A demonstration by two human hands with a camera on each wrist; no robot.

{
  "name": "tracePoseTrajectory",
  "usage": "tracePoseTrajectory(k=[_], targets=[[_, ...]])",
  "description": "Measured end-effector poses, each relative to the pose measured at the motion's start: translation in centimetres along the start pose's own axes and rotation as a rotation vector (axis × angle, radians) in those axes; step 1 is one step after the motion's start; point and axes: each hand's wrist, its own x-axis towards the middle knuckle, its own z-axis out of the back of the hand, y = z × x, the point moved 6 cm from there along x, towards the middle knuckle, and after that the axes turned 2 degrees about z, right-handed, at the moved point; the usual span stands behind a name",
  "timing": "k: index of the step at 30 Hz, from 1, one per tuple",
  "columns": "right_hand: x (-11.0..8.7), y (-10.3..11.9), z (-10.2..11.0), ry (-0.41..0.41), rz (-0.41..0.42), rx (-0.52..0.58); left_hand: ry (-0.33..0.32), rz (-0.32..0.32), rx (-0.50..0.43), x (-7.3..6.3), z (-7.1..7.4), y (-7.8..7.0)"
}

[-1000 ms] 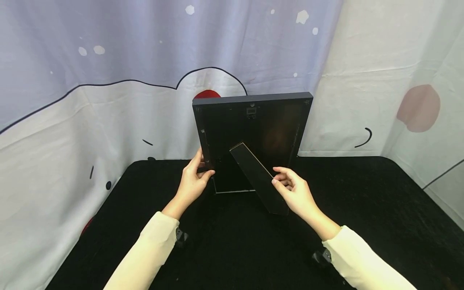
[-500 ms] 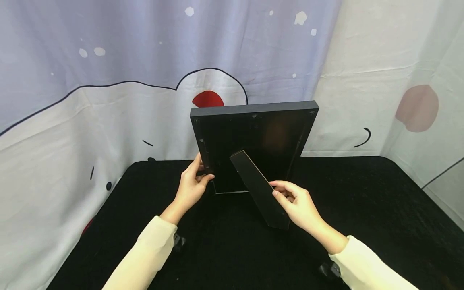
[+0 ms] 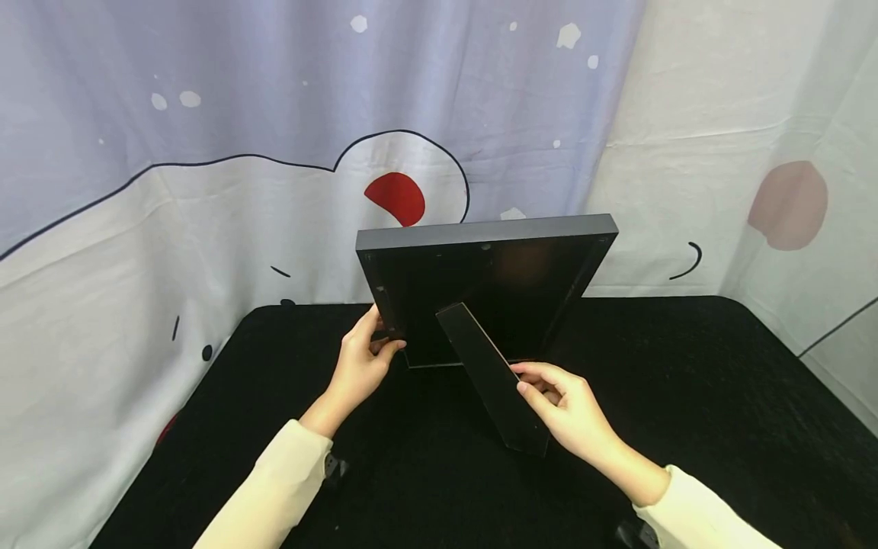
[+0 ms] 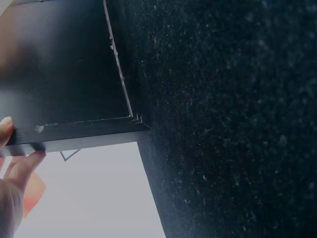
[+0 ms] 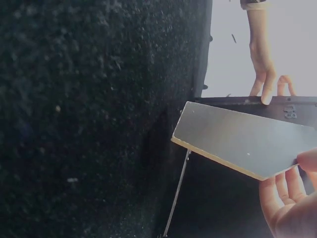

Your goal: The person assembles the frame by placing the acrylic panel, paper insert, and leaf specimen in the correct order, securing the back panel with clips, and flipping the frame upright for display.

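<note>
A black picture frame (image 3: pixel 432 271) stands on the black cloth with its back towards me, its top leaning my way. My left hand (image 3: pixel 357 362) pinches the frame's left side edge low down, thumb on the back; the left wrist view shows fingertips (image 4: pixel 30 161) on the outer side. From the middle of the back a flat black easel leg (image 3: pixel 483 374) slants down to the right. My right hand (image 3: pixel 568 408) pinches this leg by its right edge between thumb and fingers, also seen in the right wrist view with the leg (image 5: pixel 237 139) lifted off the backing. The frame's front is hidden.
Black cloth (image 3: pixel 686 396) covers the table. Behind it hangs a white and lilac curtain (image 3: pixel 240 221) with a printed red patch (image 3: pixel 405 200), close beyond the frame. Small black devices (image 3: pixel 334 467) sit at both wrists.
The frame's top has tilted down towards me, showing more of its top edge. The easel leg's lower end and my right hand have come nearer. My left hand has dropped slightly.
</note>
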Motion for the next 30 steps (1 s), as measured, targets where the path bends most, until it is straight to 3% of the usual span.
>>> tracePoseTrajectory(k=[11, 23, 26, 30], targets=[[-0.9, 0.4, -0.2, 0.021, 0.011, 0.019, -0.014, -0.081, 0.006, -0.5, 0.0, -0.6], [-1.6, 0.3, -0.4, 0.034, 0.004, -0.005, -0.035, -0.078, 0.007, -0.8, -0.1, -0.7], [-1.7, 0.3, -0.4, 0.037, 0.008, -0.009, -0.032, -0.074, 0.000, -0.9, -0.2, -0.3], [-1.8, 0.1, -0.5, 0.032, 0.003, -0.015, -0.036, -0.066, -0.016, -1.2, -0.5, 1.3]])
